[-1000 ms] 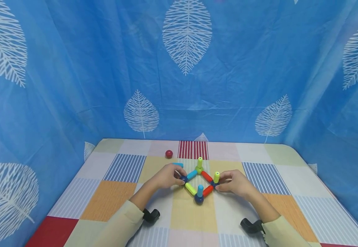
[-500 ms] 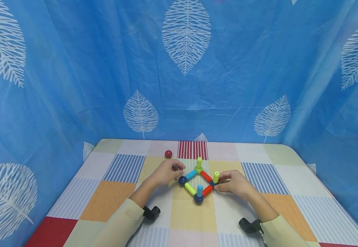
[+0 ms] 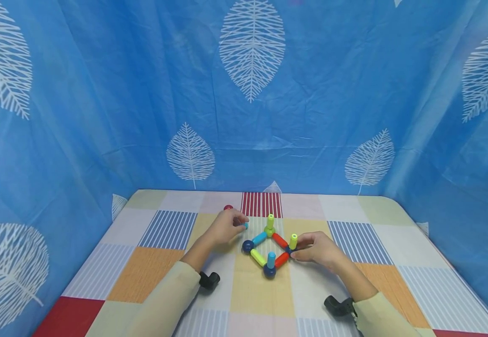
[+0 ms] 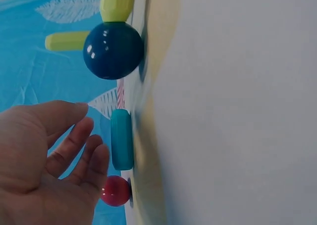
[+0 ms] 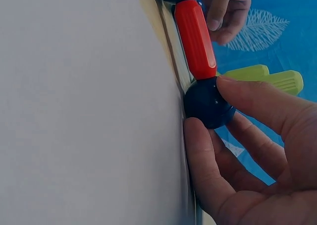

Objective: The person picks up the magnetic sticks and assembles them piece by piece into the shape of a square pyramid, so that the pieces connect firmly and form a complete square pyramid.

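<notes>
A diamond-shaped frame of magnetic-looking rods and balls lies on the table. Its right corner, a dark blue ball (image 5: pixel 205 105), is held between the thumb and fingers of my right hand (image 3: pixel 320 249). My left hand (image 3: pixel 225 226) hovers beyond the left corner's dark blue ball (image 3: pixel 248 246), its fingers loosely bent. Beside those fingertips lies a loose light blue rod (image 4: pixel 122 140), with a gap visible in the left wrist view; the hand mostly covers it from above. Upright rods stand on three corners: a blue rod (image 3: pixel 271 260) in front, a yellow-green rod (image 3: pixel 293 241) at right, another at the back.
A loose red ball (image 3: pixel 228 207) sits behind my left hand, partly hidden by it. The patchwork tablecloth (image 3: pixel 265 299) covers the table, and a blue leaf-print curtain (image 3: pixel 311 93) encloses its back and sides. Black wrist mounts (image 3: pixel 338 306) hang below both forearms.
My left hand has let go of the left corner ball and moved away from the frame to the loose blue rod. The right hand keeps its hold on the right ball.
</notes>
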Tool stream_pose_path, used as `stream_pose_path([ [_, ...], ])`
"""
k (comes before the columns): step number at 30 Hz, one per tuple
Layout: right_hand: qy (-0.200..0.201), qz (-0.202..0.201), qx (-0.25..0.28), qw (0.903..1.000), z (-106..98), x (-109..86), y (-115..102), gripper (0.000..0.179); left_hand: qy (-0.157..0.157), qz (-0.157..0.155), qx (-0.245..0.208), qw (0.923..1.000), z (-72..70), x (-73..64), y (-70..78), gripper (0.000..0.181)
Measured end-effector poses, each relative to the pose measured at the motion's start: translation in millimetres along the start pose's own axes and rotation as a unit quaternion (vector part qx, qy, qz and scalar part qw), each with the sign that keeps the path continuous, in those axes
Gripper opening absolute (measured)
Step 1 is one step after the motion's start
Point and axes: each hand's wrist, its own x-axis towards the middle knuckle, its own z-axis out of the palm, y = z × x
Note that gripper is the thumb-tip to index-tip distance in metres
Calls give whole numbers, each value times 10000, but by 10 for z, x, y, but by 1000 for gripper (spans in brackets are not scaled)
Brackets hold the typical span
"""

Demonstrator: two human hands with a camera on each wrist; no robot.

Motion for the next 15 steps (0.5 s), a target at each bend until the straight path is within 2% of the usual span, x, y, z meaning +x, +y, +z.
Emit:
stream_pose_path([
  [3,13,22,-12,10000,-5,11,10,34,12,58,139,9999,12,42,-13,17],
  [7,43,35,-68,10000,-10,23,16,34,-111,-25,369,9993,31,95,-23,19],
  [11,39,40,-4,10000,-11,32,22,34,-268,-256,611,9974,57,134,-37,19],
  [15,40,51,73,10000,-5,35,27,35,-344,-111,865,9956,76,167,-82,20],
])
